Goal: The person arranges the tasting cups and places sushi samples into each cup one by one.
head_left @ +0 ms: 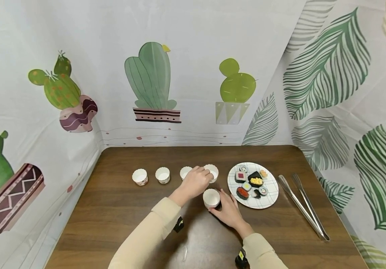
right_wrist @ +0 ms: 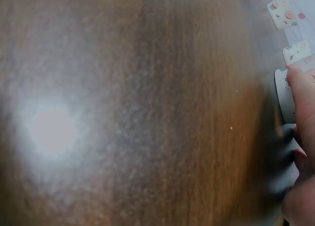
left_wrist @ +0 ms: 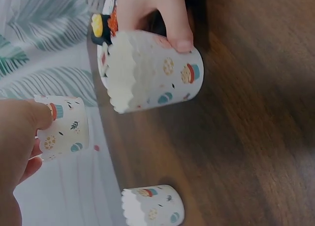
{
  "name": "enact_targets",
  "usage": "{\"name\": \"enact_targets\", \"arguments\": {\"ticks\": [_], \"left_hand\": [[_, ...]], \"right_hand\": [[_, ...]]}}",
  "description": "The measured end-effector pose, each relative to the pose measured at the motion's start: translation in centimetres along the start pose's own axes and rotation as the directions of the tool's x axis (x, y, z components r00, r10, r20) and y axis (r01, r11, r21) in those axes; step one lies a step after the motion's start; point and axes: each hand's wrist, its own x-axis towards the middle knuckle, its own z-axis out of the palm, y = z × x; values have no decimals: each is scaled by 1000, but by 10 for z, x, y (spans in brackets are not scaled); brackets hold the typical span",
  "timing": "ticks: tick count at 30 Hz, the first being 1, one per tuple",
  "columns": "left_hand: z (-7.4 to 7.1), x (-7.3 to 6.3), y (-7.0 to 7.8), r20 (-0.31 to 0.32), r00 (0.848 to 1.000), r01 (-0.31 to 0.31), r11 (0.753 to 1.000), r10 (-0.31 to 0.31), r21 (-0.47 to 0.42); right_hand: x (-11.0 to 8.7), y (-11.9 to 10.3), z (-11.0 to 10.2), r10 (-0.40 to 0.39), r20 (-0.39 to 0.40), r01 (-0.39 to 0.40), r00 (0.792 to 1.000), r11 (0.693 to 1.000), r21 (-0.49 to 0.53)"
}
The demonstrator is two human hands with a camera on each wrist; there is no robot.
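In the head view's lower middle, the right hand (head_left: 229, 211), thumb and fingers spread, grips the upright near cup (head_left: 211, 198) from its right, just below the far cup (head_left: 214, 171), which the left hand (head_left: 194, 183), its fingertips partly hidden, appears to pinch

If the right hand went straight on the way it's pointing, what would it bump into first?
Past the cup it holds, the right hand would probably bump into the left hand first, though their heights are hard to tell.
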Motion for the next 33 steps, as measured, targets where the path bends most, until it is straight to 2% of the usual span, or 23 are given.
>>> {"name": "enact_targets", "arguments": {"ticks": [13, 16, 25, 33], "left_hand": [[28, -2, -8, 60, 997, 48, 999, -49, 18], [34, -2, -8, 66, 995, 68, 998, -69, 15], [49, -4, -4, 151, 978, 147, 989, -146, 9], [62, -4, 1, 160, 972, 175, 985, -174, 8]], "right_hand": [[-2, 5, 1, -23, -9, 23, 1000, 1000, 2], [-2, 5, 0, -21, -6, 21, 1000, 1000, -7], [-3, 3, -1, -14, -9, 14, 1000, 1000, -4], [-3, 2, 0, -25, -22, 25, 999, 1000, -18]]}}
